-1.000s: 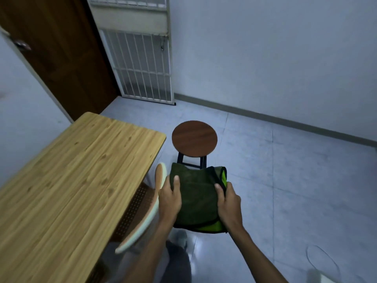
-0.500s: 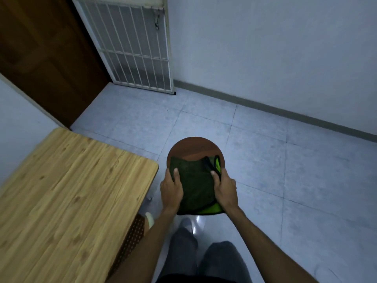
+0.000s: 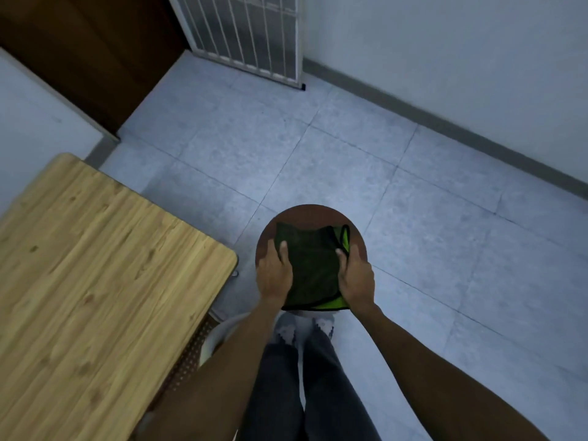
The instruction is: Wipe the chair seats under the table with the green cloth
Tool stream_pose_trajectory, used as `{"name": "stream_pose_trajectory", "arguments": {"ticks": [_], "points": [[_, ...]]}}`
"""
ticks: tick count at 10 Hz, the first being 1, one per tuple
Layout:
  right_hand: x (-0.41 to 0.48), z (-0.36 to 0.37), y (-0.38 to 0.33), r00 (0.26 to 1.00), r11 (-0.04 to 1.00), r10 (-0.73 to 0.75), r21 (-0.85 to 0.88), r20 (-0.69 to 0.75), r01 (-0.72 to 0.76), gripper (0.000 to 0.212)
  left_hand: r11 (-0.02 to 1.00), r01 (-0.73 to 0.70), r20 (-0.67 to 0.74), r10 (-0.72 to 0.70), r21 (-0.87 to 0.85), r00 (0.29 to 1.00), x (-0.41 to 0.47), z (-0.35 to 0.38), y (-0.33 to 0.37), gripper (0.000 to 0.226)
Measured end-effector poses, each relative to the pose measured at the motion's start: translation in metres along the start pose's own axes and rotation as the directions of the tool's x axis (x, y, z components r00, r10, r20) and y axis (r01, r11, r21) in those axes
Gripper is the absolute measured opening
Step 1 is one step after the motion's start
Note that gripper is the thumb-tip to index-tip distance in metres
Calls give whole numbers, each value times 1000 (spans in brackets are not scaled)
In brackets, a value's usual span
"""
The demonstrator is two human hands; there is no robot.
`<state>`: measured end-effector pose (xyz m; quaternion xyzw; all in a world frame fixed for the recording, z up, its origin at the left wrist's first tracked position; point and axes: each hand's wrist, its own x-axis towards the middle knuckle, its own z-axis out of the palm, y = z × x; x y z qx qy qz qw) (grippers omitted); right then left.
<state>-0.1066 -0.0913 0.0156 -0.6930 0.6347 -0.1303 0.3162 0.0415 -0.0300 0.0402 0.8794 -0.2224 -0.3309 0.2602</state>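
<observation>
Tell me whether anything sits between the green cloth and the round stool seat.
Nothing visible does. The green cloth lies spread over the round stool seat, with the left hand and right hand gripping its two side edges. The seat's bare rim looks free of objects.

Reaching forward and down with both arms extended, left hand (image 3: 274, 275) and right hand (image 3: 355, 278) lying palm-down, thumbs pointing inward, fingers gripping.

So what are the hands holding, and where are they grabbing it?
Both hands hold the green cloth over the round stool seat. The left hand grips its left edge, the right hand its right edge, thumbs on top.
</observation>
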Motion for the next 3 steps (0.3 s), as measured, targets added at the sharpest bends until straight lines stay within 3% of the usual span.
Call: {"name": "stream_pose_trajectory", "arguments": {"ticks": [1,2,3], "points": [[19,15,17,995,999,-15,53,103,10,36,1000,26,55,-26,-11,998,13,2,-1,51],[38,20,28,969,999,-47,8,241,46,46,997,61,194,-52,-38,980,30,2,-15,59],[38,8,17,951,994,-33,-85,308,62,50,990,118,256,-94,-82,962,35,-2,-37,84]]}}
